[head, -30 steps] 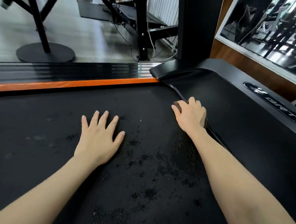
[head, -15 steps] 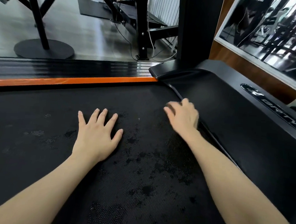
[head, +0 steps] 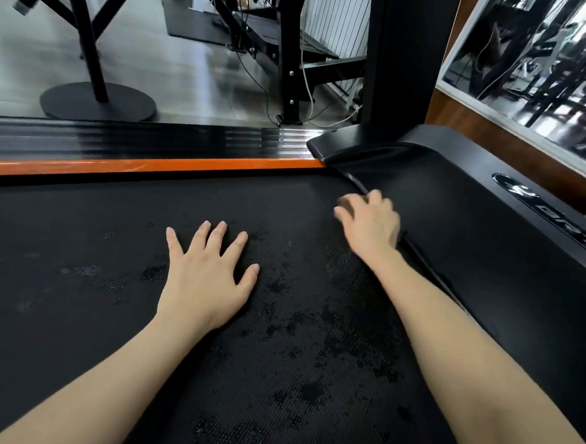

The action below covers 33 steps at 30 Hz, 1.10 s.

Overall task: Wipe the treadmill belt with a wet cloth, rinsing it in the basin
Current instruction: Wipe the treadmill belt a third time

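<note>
Where the head view looks down, the belt (head: 73, 311) is seen filling most of the frame, its near end cut off by the lower edge. The left hand (head: 209, 278) is laid flat on the belt near the middle, its grip spread and nothing held. Dark wet patches (head: 308, 391) are scattered over the belt between the two forearms. The right hand (head: 370, 226) is blurred at the belt's right edge, just beside the cover (head: 472, 233). Its grip is curled over the cloth (head: 347, 202), of which only a small brown part is shown past the thumb, the rest being hidden beneath the palm. Whether the cloth touches the cover as well cannot be told. An orange strip (head: 151, 165) is seen along the belt's far side. The lettering on the cover is cut off at the right edge, and the mirror (head: 535, 48) above it is shown only in part.
</note>
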{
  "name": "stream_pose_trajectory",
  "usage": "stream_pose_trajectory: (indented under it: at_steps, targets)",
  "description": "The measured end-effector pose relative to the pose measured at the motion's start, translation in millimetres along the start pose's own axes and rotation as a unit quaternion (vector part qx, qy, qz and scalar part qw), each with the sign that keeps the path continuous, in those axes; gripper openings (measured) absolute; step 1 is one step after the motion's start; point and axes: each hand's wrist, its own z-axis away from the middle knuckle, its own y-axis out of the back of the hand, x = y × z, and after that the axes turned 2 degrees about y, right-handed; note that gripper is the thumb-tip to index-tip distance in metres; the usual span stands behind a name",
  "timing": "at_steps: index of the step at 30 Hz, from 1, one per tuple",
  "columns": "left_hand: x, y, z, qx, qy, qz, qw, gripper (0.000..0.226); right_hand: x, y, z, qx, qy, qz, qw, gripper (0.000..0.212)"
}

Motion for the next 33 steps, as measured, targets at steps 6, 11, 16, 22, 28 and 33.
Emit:
stream_pose_trajectory:
  at_steps: [6, 11, 16, 22, 28, 33]
  targets:
    - [1.0, -2.8, -1.8, 0.007, -0.001, 0.004, 1.0, 0.087, -22.5, -13.7, -41.2, -0.011, -0.087, 0.015, 0.996, 0.045]
    - [1.1, -0.6, -1.7, 0.002, -0.001, 0.015, 1.0, 0.086, -50.1, -10.6, -26.1, -0.013, 0.033, -0.072, 0.997, 0.044]
    - [2.2, 3.2, -0.5, -0.007, 0.004, 0.02, 1.0, 0.087, -31.2, -1.2, -7.4, -0.032, 0.169, -0.061, 0.983, 0.046]
    - [0.7, -1.5, -0.7, -0.001, -0.007, 0.007, 1.0, 0.075, -11.6, -16.2, -44.3, -0.011, -0.055, 0.012, 0.998, 0.048]
    - [1.1, -7.8, -2.5, 0.046, -0.027, -0.009, 0.999, 0.062, -53.2, -21.0, -68.0, -0.007, -0.059, -0.038, 0.998, 0.044]
    - [1.2, -3.7, -2.3, 0.022, -0.02, -0.004, 1.0, 0.068, -84.5, -23.9, -64.8, -0.015, 0.054, -0.08, 0.995, 0.041]
